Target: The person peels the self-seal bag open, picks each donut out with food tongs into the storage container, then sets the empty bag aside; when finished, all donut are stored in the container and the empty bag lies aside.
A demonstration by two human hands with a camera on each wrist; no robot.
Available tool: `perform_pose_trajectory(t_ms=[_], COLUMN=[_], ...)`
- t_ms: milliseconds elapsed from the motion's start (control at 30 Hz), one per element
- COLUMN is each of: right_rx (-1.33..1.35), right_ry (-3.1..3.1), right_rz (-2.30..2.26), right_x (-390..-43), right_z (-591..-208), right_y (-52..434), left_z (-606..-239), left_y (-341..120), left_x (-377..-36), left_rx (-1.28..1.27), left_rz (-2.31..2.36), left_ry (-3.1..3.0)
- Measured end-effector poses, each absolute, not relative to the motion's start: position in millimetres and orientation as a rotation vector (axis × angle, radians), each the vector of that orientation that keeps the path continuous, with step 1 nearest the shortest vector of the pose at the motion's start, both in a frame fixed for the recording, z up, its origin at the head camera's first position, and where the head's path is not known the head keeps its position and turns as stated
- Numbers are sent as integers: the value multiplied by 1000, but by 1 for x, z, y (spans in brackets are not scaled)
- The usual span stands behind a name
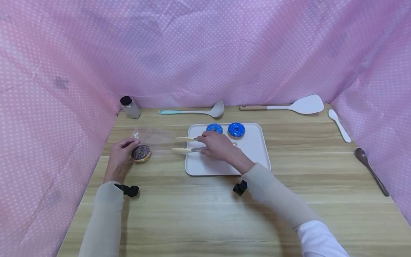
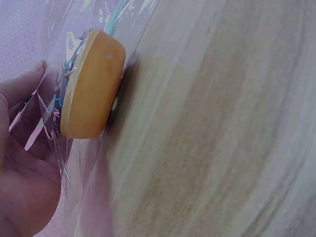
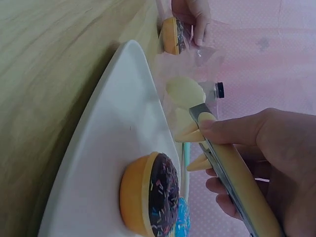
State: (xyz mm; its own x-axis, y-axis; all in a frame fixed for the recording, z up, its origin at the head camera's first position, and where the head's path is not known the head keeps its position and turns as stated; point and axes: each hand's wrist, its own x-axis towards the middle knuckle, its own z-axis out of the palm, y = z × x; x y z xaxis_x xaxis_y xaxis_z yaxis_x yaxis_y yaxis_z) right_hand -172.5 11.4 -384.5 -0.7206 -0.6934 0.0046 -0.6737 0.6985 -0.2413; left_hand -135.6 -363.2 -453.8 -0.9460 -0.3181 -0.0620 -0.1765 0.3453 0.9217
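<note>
My left hand (image 1: 122, 150) pinches a clear plastic bag (image 1: 151, 137) on the table, left of the tray. A chocolate sprinkled donut (image 1: 141, 152) lies inside the bag; it shows edge-on in the left wrist view (image 2: 91, 84) beside my palm (image 2: 24, 168). My right hand (image 1: 216, 144) grips cream-tipped tongs (image 1: 184, 144) over the left side of the white tray (image 1: 257, 157). Their tips point toward the bag, spread, with nothing between them. Two blue donuts (image 1: 214, 128) (image 1: 236, 129) sit at the tray's far edge. Another chocolate donut (image 3: 148, 195) rests on the tray (image 3: 113, 143) under my right hand (image 3: 266, 148).
Along the back stand a dark-capped shaker bottle (image 1: 130, 106), a teal-handled ladle (image 1: 199, 111) and a white spatula (image 1: 289, 106). A white spoon (image 1: 339, 125) and a brown spoon (image 1: 370, 169) lie at the right. Pink dotted cloth walls enclose the wooden table (image 1: 205, 214).
</note>
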Motion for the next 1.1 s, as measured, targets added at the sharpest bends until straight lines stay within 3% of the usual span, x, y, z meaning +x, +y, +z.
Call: perform_pose_trajectory(t_ms=[633,1100], right_rx=[-1197,-1144], right_ry=[2660,2575], right_rz=[-354,-418], right_x=[-190,-192], right_z=[-402,-406], right_y=[-42,-62], left_z=[-459,-463], left_y=[-360,-361], left_x=[-137,-137], left_rx=[579,475], left_rz=[-1909,-2035], left_ry=[-2261,-2127])
